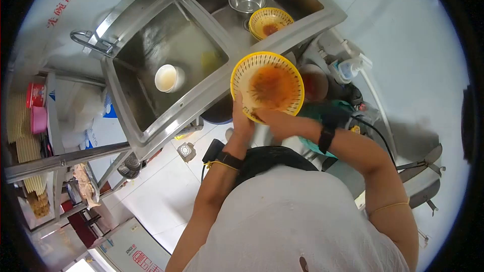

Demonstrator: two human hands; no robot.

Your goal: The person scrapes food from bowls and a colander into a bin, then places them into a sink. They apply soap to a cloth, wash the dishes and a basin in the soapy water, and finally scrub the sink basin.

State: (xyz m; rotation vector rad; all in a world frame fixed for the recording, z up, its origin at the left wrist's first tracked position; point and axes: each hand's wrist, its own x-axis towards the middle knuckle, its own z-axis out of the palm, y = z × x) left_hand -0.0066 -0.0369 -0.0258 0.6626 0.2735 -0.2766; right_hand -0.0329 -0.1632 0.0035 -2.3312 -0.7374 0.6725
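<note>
Beside the sink's near edge | gripping yellow-rimmed bowl at near side with left hand; right hand against near rim, impossible to tell if pinching | best kept steady and near level, orange residue inside, secured one-handed before regripping.

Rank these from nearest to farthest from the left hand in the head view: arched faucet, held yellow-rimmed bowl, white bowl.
From the left hand:
1. Yellow-rimmed bowl: in its grip.
2. White bowl: forward-left, in the left basin.
3. Arched faucet: farther left, behind that basin.
</note>
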